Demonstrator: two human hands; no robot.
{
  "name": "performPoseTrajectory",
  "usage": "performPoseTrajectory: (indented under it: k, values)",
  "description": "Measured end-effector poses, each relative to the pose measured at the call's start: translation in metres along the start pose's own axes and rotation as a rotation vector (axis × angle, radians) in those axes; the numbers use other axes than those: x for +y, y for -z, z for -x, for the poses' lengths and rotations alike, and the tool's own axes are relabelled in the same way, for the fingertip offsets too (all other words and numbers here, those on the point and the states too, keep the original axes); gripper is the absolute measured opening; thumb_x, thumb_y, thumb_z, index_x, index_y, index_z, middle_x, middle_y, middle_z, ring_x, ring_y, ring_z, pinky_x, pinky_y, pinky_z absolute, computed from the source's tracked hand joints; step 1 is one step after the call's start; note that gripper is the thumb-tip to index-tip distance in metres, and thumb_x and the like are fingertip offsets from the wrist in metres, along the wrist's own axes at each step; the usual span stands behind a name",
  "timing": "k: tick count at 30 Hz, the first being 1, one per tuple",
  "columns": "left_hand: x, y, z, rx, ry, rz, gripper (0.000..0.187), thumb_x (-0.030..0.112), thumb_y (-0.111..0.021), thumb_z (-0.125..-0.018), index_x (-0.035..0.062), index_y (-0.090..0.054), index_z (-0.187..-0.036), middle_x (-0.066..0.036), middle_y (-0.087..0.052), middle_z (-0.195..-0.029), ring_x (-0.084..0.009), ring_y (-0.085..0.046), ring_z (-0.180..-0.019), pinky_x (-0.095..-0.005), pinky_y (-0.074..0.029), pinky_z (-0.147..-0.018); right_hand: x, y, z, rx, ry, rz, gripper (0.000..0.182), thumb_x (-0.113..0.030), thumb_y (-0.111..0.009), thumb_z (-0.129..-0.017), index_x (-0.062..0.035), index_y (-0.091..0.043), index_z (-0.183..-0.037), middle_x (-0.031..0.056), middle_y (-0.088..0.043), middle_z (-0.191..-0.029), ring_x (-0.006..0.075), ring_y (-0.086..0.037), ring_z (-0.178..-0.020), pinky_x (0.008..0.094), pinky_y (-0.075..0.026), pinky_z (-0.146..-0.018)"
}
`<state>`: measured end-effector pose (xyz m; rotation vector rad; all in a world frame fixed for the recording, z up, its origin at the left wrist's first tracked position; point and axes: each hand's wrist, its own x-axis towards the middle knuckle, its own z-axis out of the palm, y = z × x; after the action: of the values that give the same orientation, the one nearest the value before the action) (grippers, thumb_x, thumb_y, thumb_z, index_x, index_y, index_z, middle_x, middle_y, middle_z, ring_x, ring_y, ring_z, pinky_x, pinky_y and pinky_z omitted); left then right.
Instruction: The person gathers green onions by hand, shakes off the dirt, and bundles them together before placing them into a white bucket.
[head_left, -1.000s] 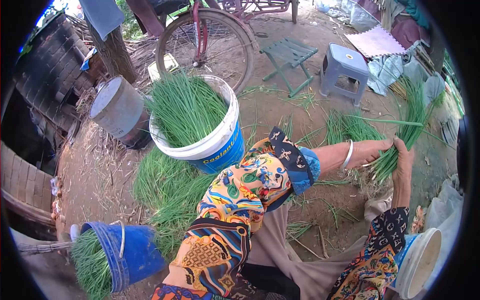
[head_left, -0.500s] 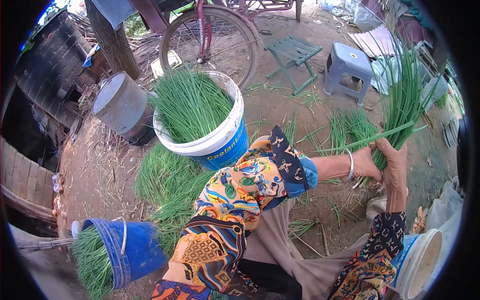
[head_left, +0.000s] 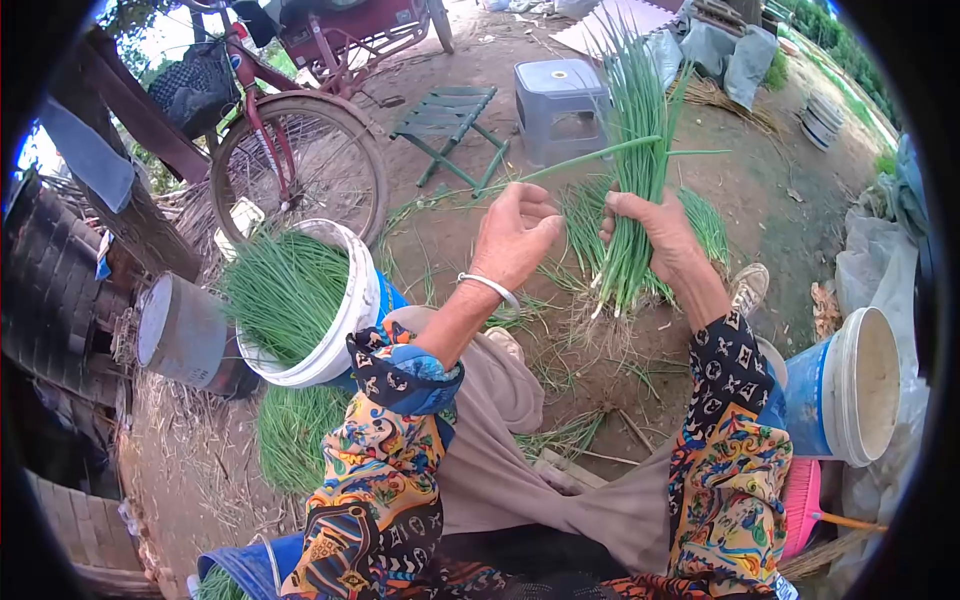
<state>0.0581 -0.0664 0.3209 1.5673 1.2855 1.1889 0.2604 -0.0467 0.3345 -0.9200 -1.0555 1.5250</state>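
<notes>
My right hand (head_left: 655, 225) is wrapped round an upright bunch of green chives (head_left: 637, 130) near its pale, rooty base. A long flat green leaf (head_left: 585, 160) crosses the bunch, its left part running out towards my left hand (head_left: 515, 235). That hand is raised to the left of the bunch, its fingers loosely curled and thumb apart; I see nothing gripped in it. Behind and below the held bunch, loose chives (head_left: 708, 228) lie on the soil. At the left stands a white-rimmed bucket (head_left: 358, 300) packed with more chives (head_left: 285, 290).
A folding stool (head_left: 445, 130) and a grey plastic stool (head_left: 560, 105) stand ahead, near a red tricycle (head_left: 265, 130). Another white-and-blue bucket (head_left: 850, 385) is at right, above a pink dustpan (head_left: 800, 500). A blue bucket (head_left: 255, 565) sits lower left; a metal drum (head_left: 185, 330) stands beyond.
My left hand has come away from the bunch and moved left. The right hand still grips the chives. The view has shifted right, and the bunch now appears nearer the middle.
</notes>
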Motion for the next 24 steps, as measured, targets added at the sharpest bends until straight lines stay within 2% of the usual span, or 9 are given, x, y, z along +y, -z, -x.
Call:
performPoseTrajectory:
  k: [3, 6, 11, 14, 17, 19, 21, 22, 24]
  values:
    - [0.017, -0.007, 0.006, 0.005, 0.008, 0.243, 0.061, 0.015, -0.067, -0.084, -0.0029, -0.030, -0.130, -0.019, -0.061, -0.102, -0.0164, -0.064, -0.070, -0.0273, -0.052, -0.060, -0.003, 0.003, 0.002, -0.012, -0.042, 0.095, 0.026, -0.010, -0.070, -0.078, 0.0009, -0.055, -0.096, 0.0077, -0.060, -0.077, 0.0166, -0.061, -0.065, 0.0311, -0.055, -0.059]
    - [0.022, -0.003, 0.002, -0.049, 0.075, 0.619, 0.064, 0.020, -0.068, -0.085, -0.0005, -0.028, -0.131, -0.019, -0.061, -0.102, -0.0170, -0.064, -0.071, -0.0285, -0.053, -0.062, 0.000, 0.005, 0.004, -0.035, -0.011, 0.134, 0.028, -0.010, -0.072, -0.076, 0.0011, -0.054, -0.093, 0.0078, -0.060, -0.077, 0.0158, -0.061, -0.063, 0.0300, -0.054, -0.057]
    - [0.041, 0.006, -0.021, -0.058, 0.088, 0.657, 0.018, 0.014, -0.058, -0.092, -0.0018, -0.055, -0.101, -0.012, -0.064, -0.091, -0.0161, -0.064, -0.076, -0.0286, -0.054, -0.066, 0.006, 0.005, 0.004, -0.253, -0.100, 0.389, 0.020, -0.004, -0.067, -0.075, -0.0002, -0.054, -0.091, 0.0072, -0.059, -0.073, 0.0147, -0.058, -0.057, 0.0297, -0.050, -0.052]
    - [0.059, 0.013, -0.043, 0.022, 0.041, 0.646, 0.023, 0.015, -0.062, -0.089, -0.0026, -0.053, -0.101, -0.012, -0.064, -0.091, -0.0166, -0.065, -0.077, -0.0277, -0.054, -0.067, 0.017, 0.006, 0.005, -0.242, -0.271, 0.306, 0.018, -0.003, -0.066, -0.076, -0.0012, -0.053, -0.088, 0.0072, -0.058, -0.070, 0.0157, -0.058, -0.056, 0.0304, -0.051, -0.051]
    - [0.061, 0.013, -0.046, 0.191, -0.251, -0.212, 0.029, 0.013, -0.066, -0.084, -0.0003, -0.052, -0.105, -0.011, -0.065, -0.093, -0.0212, -0.066, -0.082, -0.0307, -0.054, -0.071, 0.027, 0.016, -0.003, -0.145, -0.331, 0.140, 0.015, -0.003, -0.065, -0.076, 0.0018, -0.055, -0.086, 0.0104, -0.059, -0.070, 0.0176, -0.060, -0.056, 0.0322, -0.054, -0.051]
    - [0.065, -0.001, -0.014, -0.122, -0.641, -0.597, 0.047, 0.010, -0.071, -0.073, 0.0062, -0.051, -0.116, -0.010, -0.061, -0.109, -0.0268, -0.060, -0.103, -0.0375, -0.049, -0.086, 0.029, 0.023, -0.008, -0.132, -0.355, 0.078, 0.014, -0.007, -0.063, -0.079, 0.0030, -0.057, -0.087, 0.0120, -0.061, -0.073, 0.0198, -0.063, -0.062, 0.0340, -0.055, -0.052]
    - [0.072, -0.019, 0.020, -0.349, -1.006, -1.075, 0.060, 0.009, -0.069, -0.068, 0.0148, -0.050, -0.125, -0.008, -0.051, -0.127, -0.0278, -0.046, -0.124, -0.0424, -0.038, -0.101, 0.034, 0.030, -0.009, -0.191, -0.316, 0.042, 0.014, -0.010, -0.061, -0.082, 0.0024, -0.057, -0.087, 0.0116, -0.061, -0.075, 0.0209, -0.064, -0.065, 0.0350, -0.055, -0.052]
    - [0.066, -0.026, 0.026, -0.423, -1.088, -1.098, 0.060, 0.011, -0.068, -0.069, 0.0157, -0.049, -0.126, -0.008, -0.048, -0.130, -0.0269, -0.043, -0.126, -0.0424, -0.036, -0.102, 0.036, 0.031, -0.008, -0.226, -0.299, 0.026, 0.015, -0.012, -0.060, -0.083, 0.0021, -0.057, -0.086, 0.0114, -0.062, -0.076, 0.0215, -0.064, -0.066, 0.0354, -0.055, -0.052]
    - [0.051, -0.037, 0.032, -0.565, -1.254, -1.141, 0.061, 0.015, -0.065, -0.070, 0.0176, -0.048, -0.128, -0.008, -0.043, -0.135, -0.0252, -0.036, -0.131, -0.0424, -0.031, -0.106, 0.022, 0.016, 0.007, -0.231, -0.520, -0.203, 0.019, -0.018, -0.059, -0.088, 0.0007, -0.059, -0.091, 0.0123, -0.063, -0.084, 0.0210, -0.064, -0.070, 0.0345, -0.056, -0.054]
